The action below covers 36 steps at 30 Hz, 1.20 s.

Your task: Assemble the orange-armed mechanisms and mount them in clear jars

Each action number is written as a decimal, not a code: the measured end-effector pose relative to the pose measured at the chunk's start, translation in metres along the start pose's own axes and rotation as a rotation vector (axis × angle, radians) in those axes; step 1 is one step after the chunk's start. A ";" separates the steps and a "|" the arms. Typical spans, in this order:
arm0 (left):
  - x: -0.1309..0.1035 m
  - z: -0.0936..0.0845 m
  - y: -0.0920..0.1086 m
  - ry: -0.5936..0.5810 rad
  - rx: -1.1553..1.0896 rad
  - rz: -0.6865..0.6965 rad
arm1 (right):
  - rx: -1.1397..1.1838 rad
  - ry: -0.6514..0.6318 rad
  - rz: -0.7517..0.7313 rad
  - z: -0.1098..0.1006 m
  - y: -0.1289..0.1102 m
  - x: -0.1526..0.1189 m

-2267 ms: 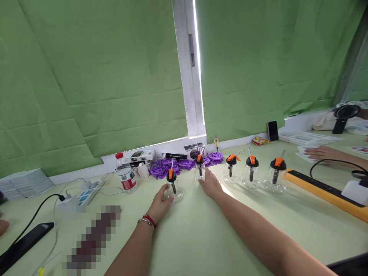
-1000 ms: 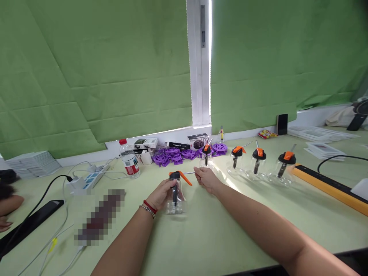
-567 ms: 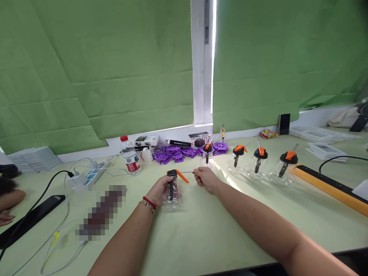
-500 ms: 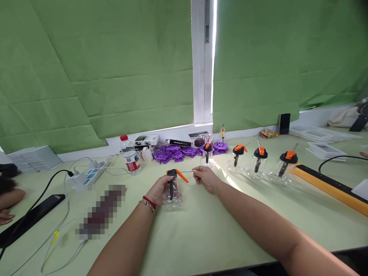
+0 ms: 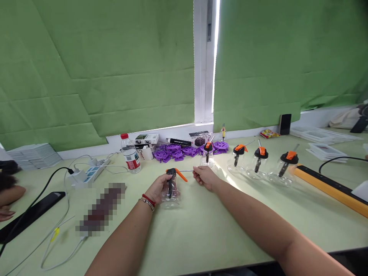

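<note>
A clear jar (image 5: 171, 196) with a black top and a raised orange lever (image 5: 181, 175) stands upright on the table. My left hand (image 5: 157, 188) is wrapped round its left side. From the jar's top a thin metal rod (image 5: 187, 171) reaches out to the right, and my right hand (image 5: 203, 178) pinches its far end. Several similar jars with black and orange tops stand to the right, among them one (image 5: 257, 163) and a larger one (image 5: 284, 168). Another (image 5: 207, 154) is just behind my right hand.
Purple plastic parts (image 5: 175, 151) and small boxes lie along the wall. A red-capped bottle (image 5: 131, 157), a power strip (image 5: 96, 172) and cables are at left, near another person's arm (image 5: 14, 191). At right lies an orange bar (image 5: 330, 188).
My left hand and the jar appear very slightly further left. Both hands keep their hold, and the rest of the scene differs only by a small camera shift.
</note>
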<state>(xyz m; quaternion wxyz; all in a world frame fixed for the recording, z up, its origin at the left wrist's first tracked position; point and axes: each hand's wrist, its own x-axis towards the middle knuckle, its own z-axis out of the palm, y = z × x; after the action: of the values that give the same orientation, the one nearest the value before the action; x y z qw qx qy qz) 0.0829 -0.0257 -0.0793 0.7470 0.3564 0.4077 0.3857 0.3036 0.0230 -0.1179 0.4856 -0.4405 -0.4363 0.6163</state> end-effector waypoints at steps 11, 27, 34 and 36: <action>0.001 -0.004 0.001 -0.013 -0.063 -0.015 | -0.005 -0.043 -0.023 0.000 -0.001 0.003; 0.004 -0.009 0.002 -0.004 -0.061 -0.011 | -0.217 0.010 -0.172 0.002 0.003 0.006; 0.000 -0.008 0.011 0.142 -0.157 0.128 | -0.711 0.049 -0.278 0.003 -0.001 0.003; -0.001 -0.008 0.013 0.204 -0.194 0.181 | -0.847 0.010 -0.315 0.010 0.000 0.001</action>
<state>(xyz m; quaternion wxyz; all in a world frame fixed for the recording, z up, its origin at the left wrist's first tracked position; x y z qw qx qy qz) 0.0721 -0.0190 -0.0714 0.6950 0.2767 0.4083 0.5231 0.2937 0.0228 -0.1153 0.3525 -0.5316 -0.7094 0.2998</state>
